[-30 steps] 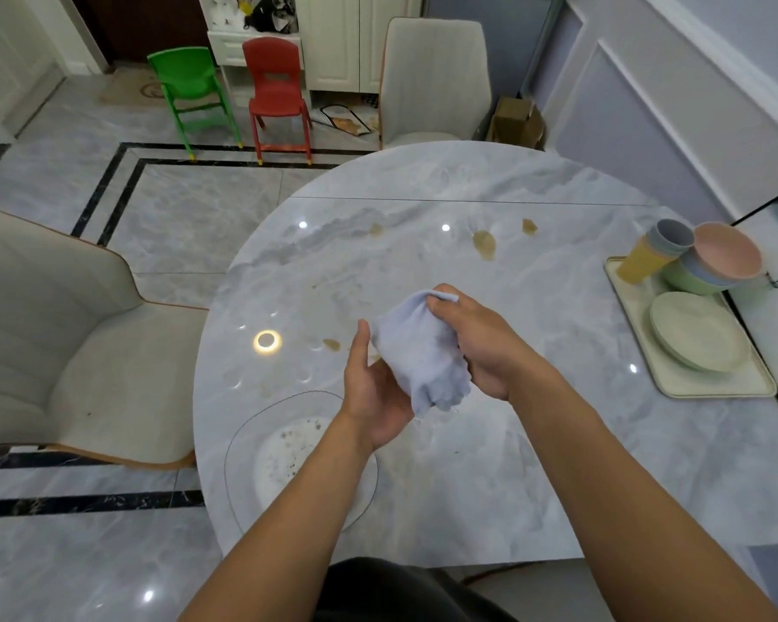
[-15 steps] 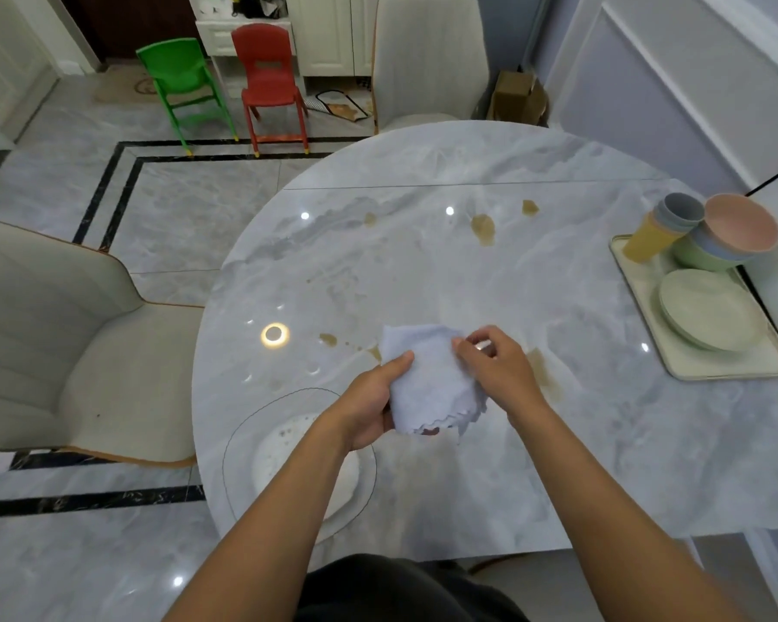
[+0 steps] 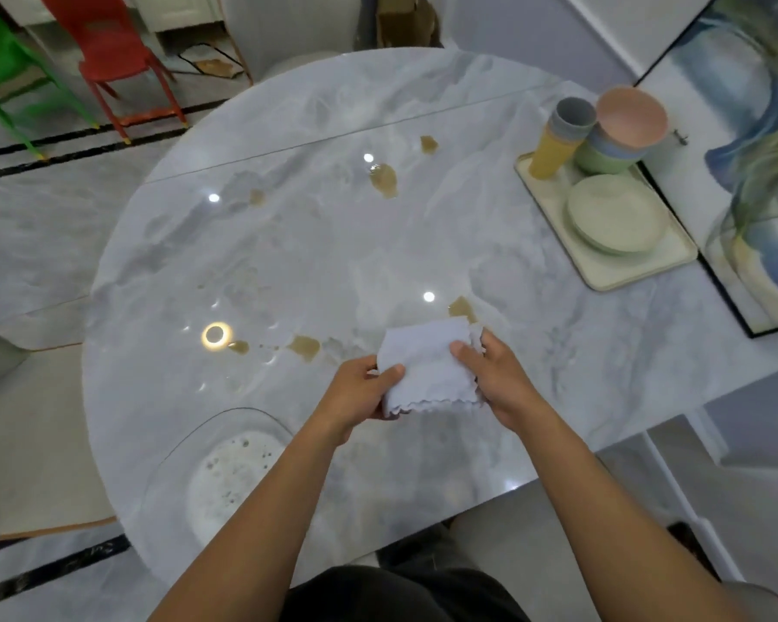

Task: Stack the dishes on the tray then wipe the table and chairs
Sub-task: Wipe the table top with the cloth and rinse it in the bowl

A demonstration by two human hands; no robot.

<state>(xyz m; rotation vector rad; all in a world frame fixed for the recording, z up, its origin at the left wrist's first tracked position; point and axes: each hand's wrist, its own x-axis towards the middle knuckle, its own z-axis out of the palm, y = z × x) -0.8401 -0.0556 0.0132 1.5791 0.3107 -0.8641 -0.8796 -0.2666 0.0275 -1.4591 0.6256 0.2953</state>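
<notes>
A pale blue cloth (image 3: 427, 370) is folded into a rough square and held just above the marble table (image 3: 333, 244). My left hand (image 3: 360, 392) pinches its left edge and my right hand (image 3: 490, 379) grips its right edge. Several brown stains (image 3: 383, 179) mark the tabletop, some just beyond the cloth. At the far right a cream tray (image 3: 620, 276) carries stacked pale green plates (image 3: 611, 217), stacked bowls with a pink one on top (image 3: 625, 127) and stacked cups (image 3: 558, 136).
A cream upholstered chair (image 3: 23, 442) stands at the table's left and another at the far side (image 3: 297, 20). Small red (image 3: 109, 42) and green (image 3: 1, 51) chairs stand on the floor beyond. A framed picture (image 3: 755, 181) leans at the right. A grimy patch (image 3: 230, 478) shows near the table's front left.
The bunched cloth has been spread and folded flat between both hands, which moved to its opposite edges. The camera has tipped downward and shifted right.
</notes>
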